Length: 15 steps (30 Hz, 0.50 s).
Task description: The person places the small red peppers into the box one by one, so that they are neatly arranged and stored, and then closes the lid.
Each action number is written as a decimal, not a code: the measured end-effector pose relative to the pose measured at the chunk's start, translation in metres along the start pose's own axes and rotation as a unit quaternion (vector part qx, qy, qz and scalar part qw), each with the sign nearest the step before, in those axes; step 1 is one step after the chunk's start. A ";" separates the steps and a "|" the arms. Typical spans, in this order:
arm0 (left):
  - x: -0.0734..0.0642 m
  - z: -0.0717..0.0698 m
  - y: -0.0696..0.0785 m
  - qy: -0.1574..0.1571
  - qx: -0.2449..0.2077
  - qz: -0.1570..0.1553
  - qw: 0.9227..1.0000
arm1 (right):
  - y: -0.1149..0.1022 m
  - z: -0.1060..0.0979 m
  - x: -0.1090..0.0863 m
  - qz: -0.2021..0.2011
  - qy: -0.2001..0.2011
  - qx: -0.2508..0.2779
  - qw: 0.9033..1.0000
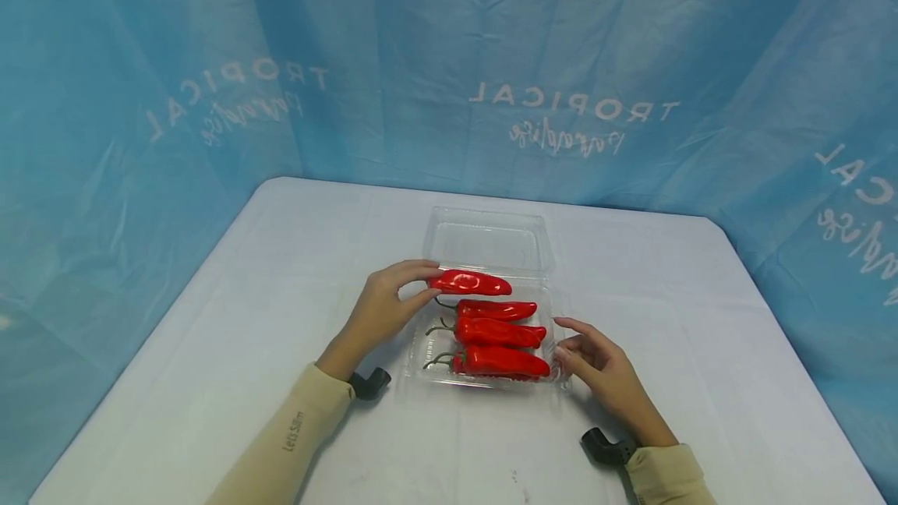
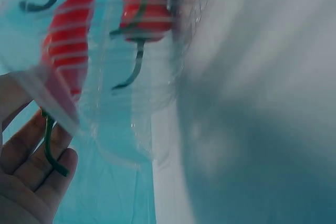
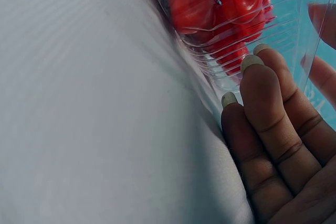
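Note:
A clear plastic clamshell container (image 1: 418, 369) lies with its lid (image 1: 487, 238) folded back on the far side. Three red peppers (image 1: 501, 361) with green stems lie in its base, side by side, stems to the left. My left hand (image 1: 382, 304) grips another red pepper (image 1: 470, 283) at its stem end, over the far part of the base. Below my left fingers in the left wrist view, that pepper's green stem (image 2: 51, 150) hangs down. At the container's right side, my right hand (image 1: 603, 369) holds the rim, fingers curled against the ribbed wall (image 3: 226, 59).
A white cloth covers the table (image 1: 701, 380). Blue curtains (image 1: 421, 61) with printed lettering hang behind and on both sides. Black wrist cameras (image 1: 606, 446) are worn at both cuffs.

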<state>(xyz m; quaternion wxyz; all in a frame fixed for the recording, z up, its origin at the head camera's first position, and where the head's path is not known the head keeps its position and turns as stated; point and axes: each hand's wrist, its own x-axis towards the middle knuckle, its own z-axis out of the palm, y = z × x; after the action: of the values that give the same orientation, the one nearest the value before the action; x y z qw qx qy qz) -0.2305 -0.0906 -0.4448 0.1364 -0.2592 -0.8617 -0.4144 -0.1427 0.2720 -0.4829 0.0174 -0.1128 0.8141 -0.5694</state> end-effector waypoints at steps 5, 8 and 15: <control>0.001 0.008 0.004 -0.010 -0.012 0.019 1.000 | 0.000 0.000 -0.001 0.002 -0.001 -0.001 1.000; 0.001 0.013 0.007 -0.020 -0.014 0.029 0.999 | 0.001 0.000 -0.001 0.000 -0.001 -0.003 1.000; 0.003 0.018 0.014 -0.030 -0.012 0.035 0.999 | 0.002 0.000 -0.001 -0.011 -0.002 -0.003 1.000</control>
<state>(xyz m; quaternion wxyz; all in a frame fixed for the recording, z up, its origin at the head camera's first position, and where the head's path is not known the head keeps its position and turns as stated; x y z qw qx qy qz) -0.2259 -0.0678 -0.4455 0.1221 -0.3030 -0.8507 -0.4118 -0.1425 0.2728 -0.4852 0.0124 -0.1227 0.8145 -0.5669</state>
